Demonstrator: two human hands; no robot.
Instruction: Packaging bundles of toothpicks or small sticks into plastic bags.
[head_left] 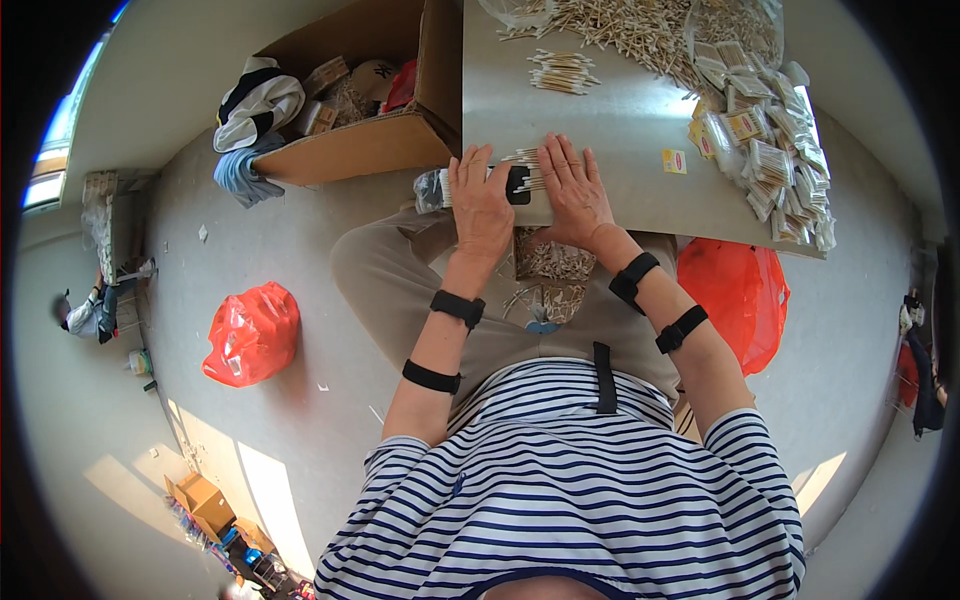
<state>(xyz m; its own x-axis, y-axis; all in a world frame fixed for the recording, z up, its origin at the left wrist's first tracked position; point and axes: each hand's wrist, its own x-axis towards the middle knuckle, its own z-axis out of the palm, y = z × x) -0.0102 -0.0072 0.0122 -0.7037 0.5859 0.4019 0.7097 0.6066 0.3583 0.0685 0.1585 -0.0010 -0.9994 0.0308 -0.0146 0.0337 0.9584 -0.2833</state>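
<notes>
Several cotton swabs lie in a small bunch at the near edge of the metal table, between my two hands. My left hand rests at their left with its fingers stretched forward, next to a small black object that it partly covers. My right hand lies flat on their right side, fingers slightly spread, touching the swab ends. See-through plastic bags sit just left of my left hand. Below the table edge, by my lap, a box holds many more swabs. What lies under my palms is hidden.
A loose swab heap covers the table's far side, near a smaller swab pile. Packed swab bags crowd the right edge beside a yellow card. A cardboard box stands left; red bags are on the floor.
</notes>
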